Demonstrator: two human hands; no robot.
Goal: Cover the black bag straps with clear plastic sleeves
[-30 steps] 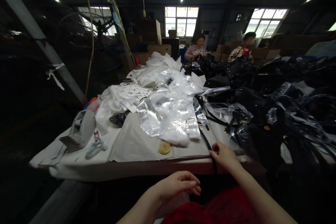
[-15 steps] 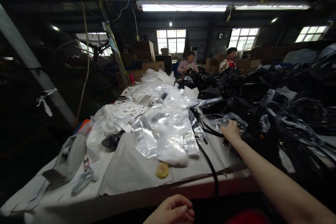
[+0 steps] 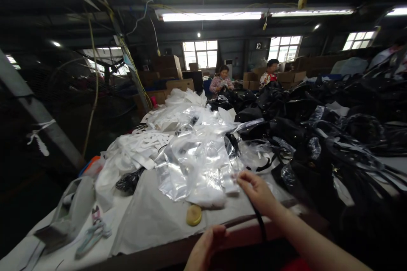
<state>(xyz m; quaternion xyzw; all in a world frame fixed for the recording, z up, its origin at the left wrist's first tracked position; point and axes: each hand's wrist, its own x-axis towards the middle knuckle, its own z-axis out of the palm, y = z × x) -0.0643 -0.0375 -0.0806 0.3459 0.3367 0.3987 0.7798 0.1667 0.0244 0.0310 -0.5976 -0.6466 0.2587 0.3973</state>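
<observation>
My right hand (image 3: 256, 192) is over the table, fingers drawn together at the right edge of a pile of clear plastic bags (image 3: 200, 165). What the fingertips hold, if anything, I cannot make out. Below this hand a black strap (image 3: 261, 224) hangs over the table's front edge; its upper part is hidden. My left hand (image 3: 205, 247) is low at the front edge, fingers loosely bent and apart, with nothing visible in it. Black bags (image 3: 295, 135), some with clear plastic wrapping, are heaped to the right.
A round yellow tin (image 3: 193, 215) lies near the front edge. Snips (image 3: 93, 233) and a grey tape dispenser (image 3: 68, 211) are at the left. White packing pieces (image 3: 140, 150) pile up behind them. Two people (image 3: 222, 80) work across the table. A metal post (image 3: 41, 114) slants at left.
My right hand has come back from the black bags, nearer and leftward to the plastic bags' edge. My left hand has turned and its fingers have straightened somewhat. The view has shifted slightly.
</observation>
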